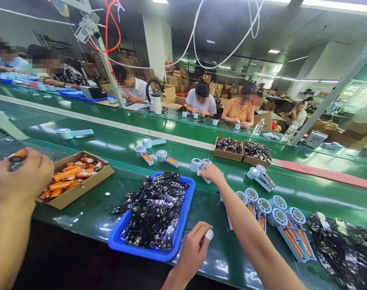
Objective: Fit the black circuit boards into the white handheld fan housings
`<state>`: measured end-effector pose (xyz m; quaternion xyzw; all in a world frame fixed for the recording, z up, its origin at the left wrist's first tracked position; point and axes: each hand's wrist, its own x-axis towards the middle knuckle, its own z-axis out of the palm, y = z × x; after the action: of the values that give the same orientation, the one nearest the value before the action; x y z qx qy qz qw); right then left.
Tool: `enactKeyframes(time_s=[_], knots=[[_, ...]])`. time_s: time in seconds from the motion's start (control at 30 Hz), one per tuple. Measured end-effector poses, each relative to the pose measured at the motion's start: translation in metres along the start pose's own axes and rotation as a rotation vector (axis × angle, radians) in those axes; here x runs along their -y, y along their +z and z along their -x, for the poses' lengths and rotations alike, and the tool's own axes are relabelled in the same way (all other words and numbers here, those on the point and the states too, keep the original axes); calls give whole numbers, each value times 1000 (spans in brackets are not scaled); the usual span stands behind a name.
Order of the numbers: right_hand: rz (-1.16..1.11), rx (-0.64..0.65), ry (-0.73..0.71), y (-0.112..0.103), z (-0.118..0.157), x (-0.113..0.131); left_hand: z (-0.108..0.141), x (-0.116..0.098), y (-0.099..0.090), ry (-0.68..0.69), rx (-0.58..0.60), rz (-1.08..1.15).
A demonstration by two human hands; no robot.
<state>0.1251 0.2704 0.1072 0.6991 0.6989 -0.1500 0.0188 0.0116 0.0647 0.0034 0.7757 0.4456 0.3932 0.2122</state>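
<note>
My right hand (212, 174) reaches across the green belt, its fingers closed on a light-blue fan unit (206, 162). Another round-headed fan unit (196, 164) is just left of it. At the bottom centre, my left hand (193, 250) is curled near the table's front edge, with a white cover on one fingertip; whatever its fingers may hold is hidden. Left of it is a blue tray (112, 241) heaped with black circuit boards (159, 213). Several fan units (278, 217) with orange batteries inside lie under and beyond my right forearm.
At far left, a co-worker's hand (23, 177) holds an orange battery above a cardboard box (89, 184) of batteries. Loose circuit boards (347, 249) pile up at right. Two small boxes (227, 154) of dark parts stand on the belt. People sit across it.
</note>
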Motion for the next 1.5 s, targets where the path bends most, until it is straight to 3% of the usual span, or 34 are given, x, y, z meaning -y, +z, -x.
enactKeyframes(time_s=[0.13, 0.2, 0.3, 0.43, 0.6, 0.7, 0.8, 0.93, 1.07, 1.17, 1.3, 1.4, 1.5], knots=[[-61, -121, -20, 19, 81, -12, -22, 19, -46, -120, -100, -166], [-87, -153, -36, 43, 124, -21, -48, 38, -73, -204, -107, -285], [-134, -244, -22, 87, 169, -35, -99, 69, -103, -288, -17, -455], [-127, -365, 68, 130, 183, -47, -159, 94, -113, -382, 155, -603], [-225, -368, -88, 135, 196, -73, -183, 101, -110, -411, 259, -617], [-303, -359, -158, 128, 214, -95, -178, 96, -119, -388, 185, -562], [-393, -451, -181, 121, 228, -107, -162, 84, -130, -351, 0, -469], [-402, -432, -287, 112, 222, -89, -130, 53, -131, -302, -264, -292], [-154, -368, -358, 108, 193, -64, -89, 14, -108, -375, -466, 93], [-209, -345, -411, 107, 178, -61, -56, -4, -81, -455, -343, 361], [-644, -291, -392, 107, 176, -67, -15, -10, -35, -535, -111, 549], [-990, -113, -249, 112, 179, -69, 2, -11, -11, -632, -89, 532], [-1141, -54, -159, 116, 179, -71, 4, -13, -6, -667, -46, 515]])
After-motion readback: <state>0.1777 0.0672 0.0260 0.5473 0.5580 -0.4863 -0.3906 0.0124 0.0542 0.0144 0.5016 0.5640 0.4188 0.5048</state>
